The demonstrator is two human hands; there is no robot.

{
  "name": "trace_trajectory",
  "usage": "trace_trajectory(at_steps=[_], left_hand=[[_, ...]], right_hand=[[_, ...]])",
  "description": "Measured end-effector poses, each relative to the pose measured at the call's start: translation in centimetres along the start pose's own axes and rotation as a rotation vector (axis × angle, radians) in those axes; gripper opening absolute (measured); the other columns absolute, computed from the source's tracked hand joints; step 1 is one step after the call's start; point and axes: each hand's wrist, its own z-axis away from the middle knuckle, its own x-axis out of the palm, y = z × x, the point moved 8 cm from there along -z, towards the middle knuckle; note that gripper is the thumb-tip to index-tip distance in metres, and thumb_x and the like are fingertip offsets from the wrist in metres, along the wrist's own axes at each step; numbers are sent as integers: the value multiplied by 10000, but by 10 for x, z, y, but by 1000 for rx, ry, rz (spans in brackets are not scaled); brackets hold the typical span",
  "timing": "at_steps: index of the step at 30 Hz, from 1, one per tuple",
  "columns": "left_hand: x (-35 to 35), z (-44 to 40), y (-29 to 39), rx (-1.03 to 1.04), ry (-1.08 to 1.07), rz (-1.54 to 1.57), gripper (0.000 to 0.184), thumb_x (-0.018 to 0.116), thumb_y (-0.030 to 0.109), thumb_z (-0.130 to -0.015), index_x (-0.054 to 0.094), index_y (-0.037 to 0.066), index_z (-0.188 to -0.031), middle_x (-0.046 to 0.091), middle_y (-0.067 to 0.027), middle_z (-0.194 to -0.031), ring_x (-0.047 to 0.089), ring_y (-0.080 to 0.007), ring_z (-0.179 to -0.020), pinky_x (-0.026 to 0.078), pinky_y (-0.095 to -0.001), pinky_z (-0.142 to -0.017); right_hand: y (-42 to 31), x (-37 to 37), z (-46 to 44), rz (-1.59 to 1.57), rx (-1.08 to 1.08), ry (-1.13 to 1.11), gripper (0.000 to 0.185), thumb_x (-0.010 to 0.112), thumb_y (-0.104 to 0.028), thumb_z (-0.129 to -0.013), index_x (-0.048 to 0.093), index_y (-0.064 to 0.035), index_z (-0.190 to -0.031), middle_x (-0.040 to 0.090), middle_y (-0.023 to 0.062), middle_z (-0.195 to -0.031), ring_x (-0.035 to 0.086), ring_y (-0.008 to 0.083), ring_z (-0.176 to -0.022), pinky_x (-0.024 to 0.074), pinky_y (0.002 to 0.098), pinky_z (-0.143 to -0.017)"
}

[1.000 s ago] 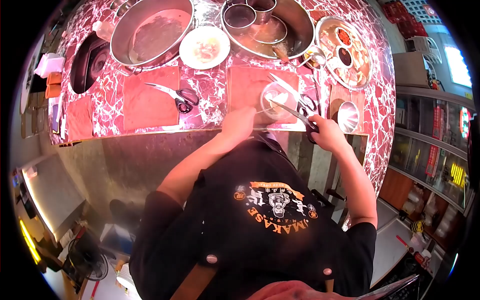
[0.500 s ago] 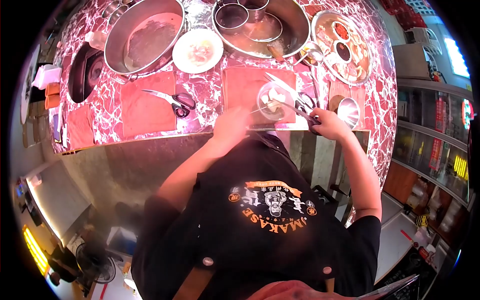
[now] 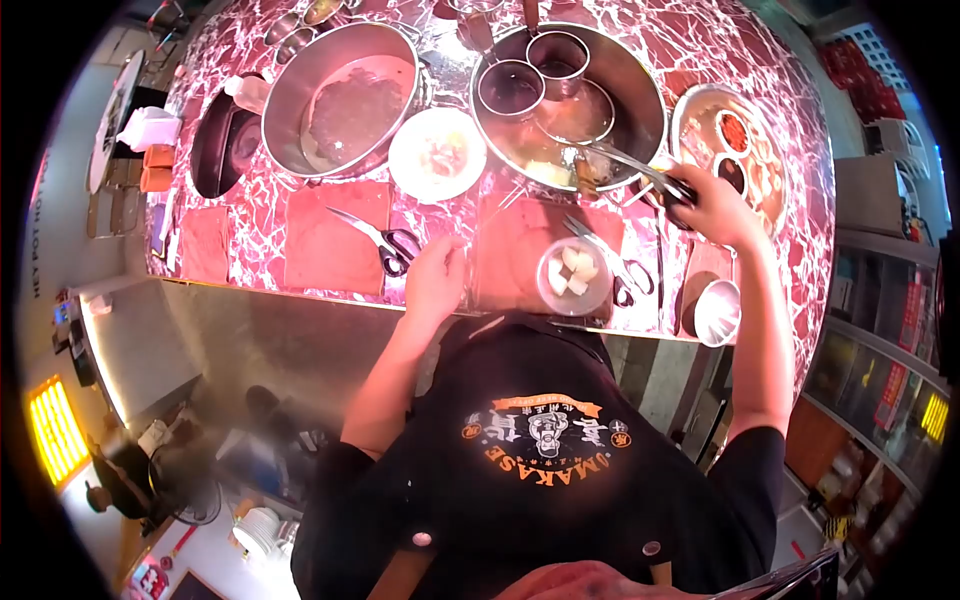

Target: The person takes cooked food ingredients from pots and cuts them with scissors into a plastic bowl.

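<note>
My right hand [image 3: 715, 205] is closed around the black handles of a long metal tool, tongs or scissors. Its metal end [image 3: 620, 160] reaches over the near side of the right pot [image 3: 655, 90], where food lies in broth. My left hand [image 3: 435, 280] rests at the table edge, fingers loosely bent, with nothing visible in it. Beside it lies a pair of scissors [image 3: 385, 240] with black handles. Between my hands, a small clear bowl [image 3: 572, 305] holds several pale chunks. A second pair of scissors [image 3: 610, 260] lies right of this bowl.
Another large pot [image 3: 268, 110] with liquid stands at left. A white plate [image 3: 400, 165] with food sits between the pots. Two strainer baskets [image 3: 512, 88] hang in the right pot. Farther right are a platter of food [image 3: 690, 110] with sauce bowls and a tilted metal cup [image 3: 717, 312].
My right hand has moved up and forward with the metal tool, from beside the clear bowl to over the right pot. My left hand has drawn away from the bowl, leftward.
</note>
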Motion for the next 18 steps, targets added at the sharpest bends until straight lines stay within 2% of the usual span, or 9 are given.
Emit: trace_trajectory(at_steps=[3,5,7,9,10,13,15,16,18], left_hand=[[0,-5,2,-58,55,-17,160,620,99,-962,685,4,-1073,701,-180,-974,698,-344,-855,542,-408,-768],[3,-2,-8,-138,62,-37,150,628,88,-963,690,1,-1068,706,-169,-971,696,-303,-843,537,-380,-766],[6,4,-14,-231,68,3,144,637,82,-961,693,-1,-1064,707,-163,-957,693,-279,-838,533,-364,-761],[5,11,-21,-221,110,-24,147,649,72,-961,697,-6,-1075,705,-149,-926,680,-240,-811,527,-344,-744],[5,16,-22,-250,117,-32,150,649,70,-962,698,-7,-1080,702,-145,-917,673,-230,-799,525,-340,-738],[1,21,-23,-362,111,0,165,653,71,-968,700,-8,-1105,690,-121,-902,632,-183,-766,512,-313,-729],[-1,19,-30,-391,120,31,167,658,73,-967,699,-7,-1108,687,-114,-900,620,-173,-765,508,-304,-733],[-5,13,-29,-340,132,2,173,659,89,-968,700,-2,-1108,693,-113,-909,624,-172,-767,508,-300,-731],[-12,-7,-24,-212,132,-25,163,650,76,-989,695,-9,-1121,615,-11,-819,523,-87,-703,441,-255,-644]], right_hand=[[-25,38,-94,254,-119,-94,508,711,-265,-773,672,-32,-1222,735,237,-1023,712,386,-978,556,447,-895],[-26,82,-155,335,-154,-235,501,714,-310,-763,716,-6,-1162,732,238,-1103,704,402,-1028,554,471,-911],[-15,123,-207,327,-124,-333,527,724,-366,-766,738,10,-1136,729,234,-1150,708,375,-1063,553,463,-921],[-13,149,-240,248,-65,-427,635,742,-359,-788,651,11,-1296,714,242,-1209,683,382,-1136,527,437,-987],[-15,158,-251,222,-86,-463,629,744,-370,-799,658,23,-1283,707,252,-1219,684,375,-1132,529,434,-979],[-1,195,-281,245,-180,-532,538,728,-423,-818,744,35,-1100,744,216,-1137,716,345,-1022,546,445,-873],[12,207,-292,240,-313,-493,477,737,-356,-808,743,36,-1079,744,230,-1090,712,356,-990,540,454,-852],[22,213,-297,236,-384,-468,461,739,-339,-803,742,35,-1071,744,232,-1072,711,362,-986,539,456,-851],[17,204,-291,206,-474,-426,420,746,-277,-790,736,23,-1083,740,233,-1060,705,373,-999,537,454,-866]])
